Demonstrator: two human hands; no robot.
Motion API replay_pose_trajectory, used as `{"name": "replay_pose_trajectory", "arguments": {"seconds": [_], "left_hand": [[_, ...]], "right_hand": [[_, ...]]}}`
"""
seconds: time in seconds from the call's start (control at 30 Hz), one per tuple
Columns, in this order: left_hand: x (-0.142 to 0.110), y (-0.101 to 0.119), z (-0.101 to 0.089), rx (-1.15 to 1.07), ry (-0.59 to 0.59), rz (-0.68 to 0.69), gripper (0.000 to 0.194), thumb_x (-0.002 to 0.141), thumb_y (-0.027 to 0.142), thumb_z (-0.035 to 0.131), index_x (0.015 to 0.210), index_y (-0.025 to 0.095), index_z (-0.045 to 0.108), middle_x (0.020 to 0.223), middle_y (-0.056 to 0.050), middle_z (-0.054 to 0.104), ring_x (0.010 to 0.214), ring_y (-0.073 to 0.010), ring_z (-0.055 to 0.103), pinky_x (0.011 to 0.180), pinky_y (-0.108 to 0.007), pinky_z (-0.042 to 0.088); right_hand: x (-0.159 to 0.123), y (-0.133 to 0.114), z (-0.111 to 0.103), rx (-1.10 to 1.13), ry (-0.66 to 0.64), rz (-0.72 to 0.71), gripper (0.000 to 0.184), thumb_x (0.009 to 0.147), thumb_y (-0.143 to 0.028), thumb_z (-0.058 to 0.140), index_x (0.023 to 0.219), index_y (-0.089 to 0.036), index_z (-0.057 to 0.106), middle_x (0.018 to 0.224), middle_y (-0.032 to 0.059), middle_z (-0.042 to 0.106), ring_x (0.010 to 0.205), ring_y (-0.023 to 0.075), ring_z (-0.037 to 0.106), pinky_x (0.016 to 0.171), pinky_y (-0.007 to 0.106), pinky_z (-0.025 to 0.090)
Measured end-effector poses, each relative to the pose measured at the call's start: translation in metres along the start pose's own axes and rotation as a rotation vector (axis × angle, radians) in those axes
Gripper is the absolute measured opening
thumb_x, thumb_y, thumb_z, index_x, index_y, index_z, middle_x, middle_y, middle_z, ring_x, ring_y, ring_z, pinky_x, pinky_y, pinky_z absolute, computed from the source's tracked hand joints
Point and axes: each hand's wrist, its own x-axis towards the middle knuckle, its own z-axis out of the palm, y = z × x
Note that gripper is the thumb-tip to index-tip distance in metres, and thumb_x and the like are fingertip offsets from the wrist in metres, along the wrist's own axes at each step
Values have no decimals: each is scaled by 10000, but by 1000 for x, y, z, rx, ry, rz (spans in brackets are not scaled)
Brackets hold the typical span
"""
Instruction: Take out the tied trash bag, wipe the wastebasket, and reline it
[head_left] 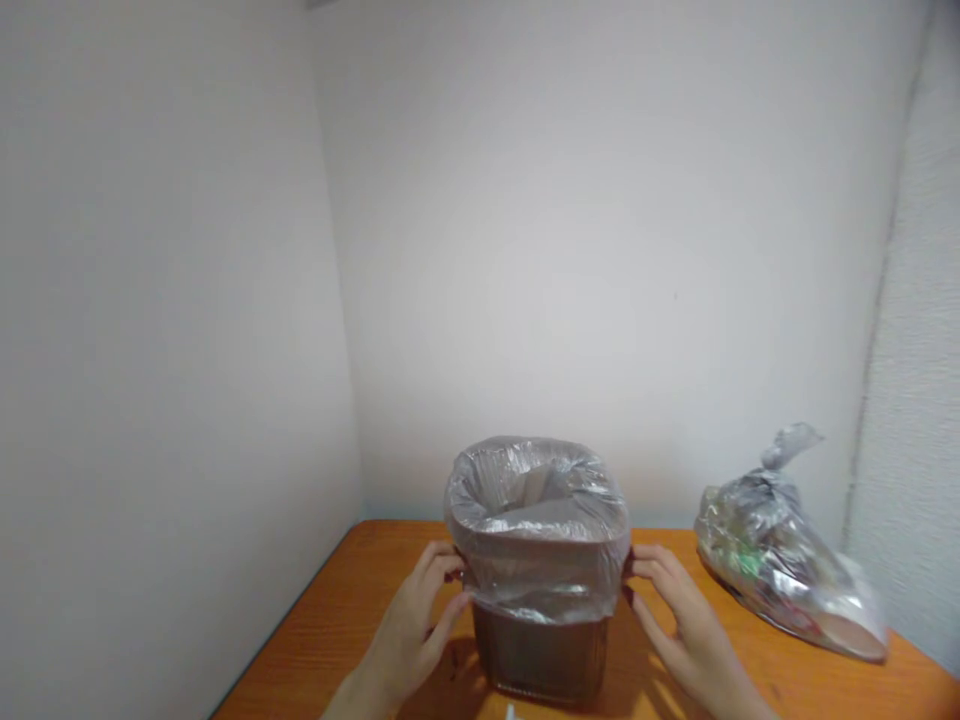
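A dark, see-through trash bin [540, 660] stands upright on the table, lined with a thin grey plastic trash bag [540, 570]. The bag's top is folded outward over the rim and hangs partway down the outside, its mouth open and loosely creased inside. At the bin's left side, my left hand [416, 620] has curved fingers and thumb closed on the bag's hanging edge. Opposite it, my right hand [682, 630] grips the bag's edge at the right side, its fingertips partly hidden beside the bin.
A knotted, filled plastic bag [780, 560] lies at the table's right, near the wall. The orange-brown wooden table [337, 620] meets white walls behind and at the left. A small white object [511, 712] shows at the bottom edge, before the bin.
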Motion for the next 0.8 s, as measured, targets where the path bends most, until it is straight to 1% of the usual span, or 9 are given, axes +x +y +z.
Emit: {"name": "replay_pose_trajectory", "arguments": {"seconds": [0.1, 0.17, 0.3, 0.37, 0.43, 0.5, 0.57, 0.7, 0.8], "left_hand": [[12, -7, -14, -82, 291, -146, 223, 945, 383, 507, 1079, 222, 583, 1061, -76, 613, 976, -213, 589, 897, -346, 472], [32, -13, -26, -152, 384, -300, 301, 926, 481, 508, 1001, 205, 601, 983, -67, 640, 940, -219, 600, 857, -336, 473], [80, -19, -36, -278, 233, -486, 497, 900, 619, 469, 878, 153, 639, 784, -61, 658, 689, -192, 609, 600, -295, 474], [97, -16, -33, -311, 165, -518, 446, 924, 556, 501, 959, 135, 644, 853, -54, 667, 701, -169, 621, 623, -299, 509], [105, -10, -29, -341, 119, -541, 366, 931, 464, 559, 1078, 135, 625, 1011, -51, 658, 842, -185, 643, 741, -344, 552], [107, -1, -26, -364, 83, -554, 360, 919, 419, 597, 1144, 138, 609, 1128, -52, 629, 970, -233, 633, 827, -395, 558], [103, 6, -26, -383, 47, -560, 363, 917, 414, 599, 1153, 138, 606, 1149, -54, 622, 994, -248, 628, 839, -405, 557], [84, 15, -35, -408, -33, -574, 387, 900, 488, 595, 974, 112, 650, 889, -37, 651, 753, -159, 609, 668, -294, 511], [65, 20, -45, -449, -152, -567, 501, 826, 589, 625, 829, 89, 667, 716, -20, 619, 635, -120, 518, 593, -240, 396]], "right_hand": [[12, 6, -13, 49, 126, 199, 278, 902, -475, 522, 976, -216, 592, 1084, 104, 630, 1035, 267, 592, 884, 406, 474], [28, 8, -24, 164, 122, 400, 345, 901, -528, 516, 1025, -214, 589, 990, 92, 668, 936, 249, 626, 827, 374, 495], [66, 2, -30, 409, -126, 650, 519, 854, -625, 532, 1123, -187, 609, 883, 85, 686, 787, 230, 633, 662, 330, 509], [81, -7, -25, 485, -197, 726, 541, 803, -611, 603, 1138, -186, 627, 929, 89, 697, 828, 234, 644, 679, 326, 514], [90, -17, -21, 559, -238, 783, 529, 755, -578, 662, 1114, -190, 656, 981, 100, 709, 875, 244, 655, 720, 333, 523], [94, -27, -19, 625, -268, 804, 516, 727, -570, 687, 1076, -190, 684, 1000, 113, 718, 894, 261, 665, 743, 344, 534], [90, -36, -22, 652, -263, 806, 536, 706, -573, 709, 1080, -190, 688, 1000, 118, 726, 914, 274, 672, 775, 359, 543], [66, -42, -35, 745, -258, 768, 564, 775, -534, 697, 1241, -231, 599, 1168, 112, 692, 1087, 263, 643, 978, 397, 488], [47, -37, -52, 666, -392, 640, 554, 828, -502, 662, 1308, -242, 568, 1250, 132, 652, 1170, 287, 606, 1027, 428, 468]]}}
